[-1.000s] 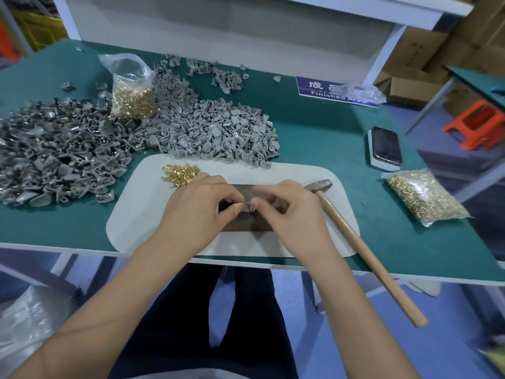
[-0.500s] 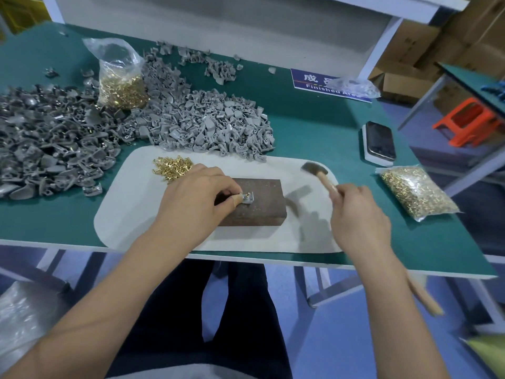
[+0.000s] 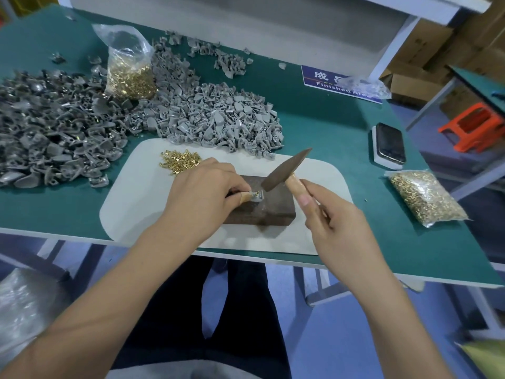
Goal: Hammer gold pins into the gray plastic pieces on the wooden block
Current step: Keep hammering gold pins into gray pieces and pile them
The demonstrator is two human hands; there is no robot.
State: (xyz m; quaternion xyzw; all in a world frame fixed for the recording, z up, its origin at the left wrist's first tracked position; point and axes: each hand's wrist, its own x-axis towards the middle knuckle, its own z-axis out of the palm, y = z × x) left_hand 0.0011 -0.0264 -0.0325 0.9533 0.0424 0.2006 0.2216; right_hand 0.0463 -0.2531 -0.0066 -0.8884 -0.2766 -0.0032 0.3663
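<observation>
A dark wooden block lies on a white mat near the table's front edge. On its top sits a small gray plastic piece with a gold pin in it. My left hand pinches that piece at its left side. My right hand grips the wooden handle of a hammer close to the head. The hammer head hangs tilted just above and to the right of the piece. Loose gold pins lie on the mat behind my left hand.
Large heaps of gray plastic pieces cover the table's left and middle. One bag of gold pins stands among them, another bag lies at the right. A phone and a blue sign lie beyond.
My right hand left the piece, took the hammer from the mat and swung its head over the block. My left hand kept pinching the piece.
</observation>
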